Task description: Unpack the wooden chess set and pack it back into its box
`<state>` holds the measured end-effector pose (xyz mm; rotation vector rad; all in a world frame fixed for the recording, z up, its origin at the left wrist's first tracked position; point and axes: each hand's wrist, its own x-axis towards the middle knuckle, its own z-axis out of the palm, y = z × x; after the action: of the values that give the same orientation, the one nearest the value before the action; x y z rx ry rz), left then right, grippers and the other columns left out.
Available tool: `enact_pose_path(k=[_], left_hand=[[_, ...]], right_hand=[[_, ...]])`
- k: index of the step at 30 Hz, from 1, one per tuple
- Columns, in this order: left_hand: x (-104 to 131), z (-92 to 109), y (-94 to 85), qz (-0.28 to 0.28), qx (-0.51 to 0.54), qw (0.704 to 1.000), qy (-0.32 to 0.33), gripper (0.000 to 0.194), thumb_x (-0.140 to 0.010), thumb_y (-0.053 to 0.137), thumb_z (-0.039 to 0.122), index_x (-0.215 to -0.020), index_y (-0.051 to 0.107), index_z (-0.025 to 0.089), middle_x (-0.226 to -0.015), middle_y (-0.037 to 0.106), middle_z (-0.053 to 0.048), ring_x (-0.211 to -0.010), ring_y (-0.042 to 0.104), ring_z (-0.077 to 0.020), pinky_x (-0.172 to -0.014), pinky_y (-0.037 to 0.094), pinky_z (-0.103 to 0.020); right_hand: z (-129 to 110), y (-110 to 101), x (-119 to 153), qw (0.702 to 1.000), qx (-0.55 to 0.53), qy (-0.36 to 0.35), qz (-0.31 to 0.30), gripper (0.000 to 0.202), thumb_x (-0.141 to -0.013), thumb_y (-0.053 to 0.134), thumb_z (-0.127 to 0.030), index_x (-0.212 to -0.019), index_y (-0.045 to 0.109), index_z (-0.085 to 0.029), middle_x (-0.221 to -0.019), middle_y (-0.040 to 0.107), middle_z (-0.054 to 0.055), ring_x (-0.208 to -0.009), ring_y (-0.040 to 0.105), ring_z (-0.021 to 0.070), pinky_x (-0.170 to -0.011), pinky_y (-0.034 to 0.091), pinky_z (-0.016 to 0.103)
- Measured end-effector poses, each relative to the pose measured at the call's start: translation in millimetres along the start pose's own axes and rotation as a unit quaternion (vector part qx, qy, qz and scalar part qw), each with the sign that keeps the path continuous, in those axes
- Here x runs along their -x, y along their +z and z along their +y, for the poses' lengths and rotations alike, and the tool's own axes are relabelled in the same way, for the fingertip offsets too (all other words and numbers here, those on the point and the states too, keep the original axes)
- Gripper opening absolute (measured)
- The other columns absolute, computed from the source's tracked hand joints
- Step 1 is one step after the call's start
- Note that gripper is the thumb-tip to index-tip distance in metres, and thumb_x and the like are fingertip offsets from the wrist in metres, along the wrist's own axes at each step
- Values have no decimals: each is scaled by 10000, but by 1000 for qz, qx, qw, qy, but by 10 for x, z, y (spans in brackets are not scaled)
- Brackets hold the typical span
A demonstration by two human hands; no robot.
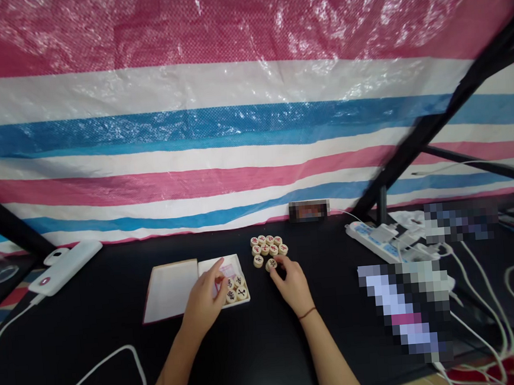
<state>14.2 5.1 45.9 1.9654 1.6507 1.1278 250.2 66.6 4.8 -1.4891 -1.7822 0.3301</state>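
An open white box (234,261) lies on the black table (247,359), its lid (170,291) folded out to the left. Several round pieces with black characters (241,293) sit in the box. Over it is my left hand (206,294), index finger stretched out, the other fingers bent; part of the box is hidden under it. To the right, several pieces with red characters (265,249) stand in rows. My right hand (293,281) pinches a black-marked piece (270,265) at the table, just beside another black-marked piece (258,261).
A power strip (371,240) with plugs and white cables lies at the right, near a blurred-out object (400,312). At the left are a long white device (67,268) and a cable (134,359). A striped sheet (221,183) hangs behind.
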Motion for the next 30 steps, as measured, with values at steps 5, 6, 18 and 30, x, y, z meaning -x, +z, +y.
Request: enact_pose_path(k=[5, 6, 18, 30], left_hand=[[-8, 16, -23, 2, -5, 1000, -2, 425, -900, 431, 328, -1305, 492, 213, -875, 677, -44, -831, 637, -183, -796, 509, -319], [-8, 17, -24, 2, -5, 1000, -3, 423, -898, 434, 326, -1302, 494, 213, -874, 679, -42, -830, 639, -182, -795, 510, -315], [-20, 16, -27, -3, -9, 1000, -15, 394, -886, 444, 339, -1242, 555, 211, -893, 692, -52, -828, 648, -186, -797, 517, -319], [-79, -73, -20, -26, -94, 995, -14, 307, -893, 410, 253, -1039, 679, 240, -940, 711, -60, -883, 622, -211, -825, 438, -366]], right_hand=[[31, 1, 6, 999, 14, -20, -23, 254, -830, 505, -329, -999, 615, -175, -936, 679, 85, -844, 582, 229, -771, 462, 348], [35, 2, 8, 999, 16, -21, -25, 255, -819, 515, -323, -1003, 612, -175, -935, 678, 82, -845, 580, 229, -770, 462, 347], [32, 95, -40, 999, 32, -9, -9, 210, -830, 530, -347, -964, 591, -197, -914, 671, 77, -826, 581, 221, -747, 461, 333], [-84, 31, -32, 999, -19, 10, 26, 280, -834, 525, -447, -920, 576, -186, -796, 616, 54, -708, 547, 190, -655, 440, 299]])
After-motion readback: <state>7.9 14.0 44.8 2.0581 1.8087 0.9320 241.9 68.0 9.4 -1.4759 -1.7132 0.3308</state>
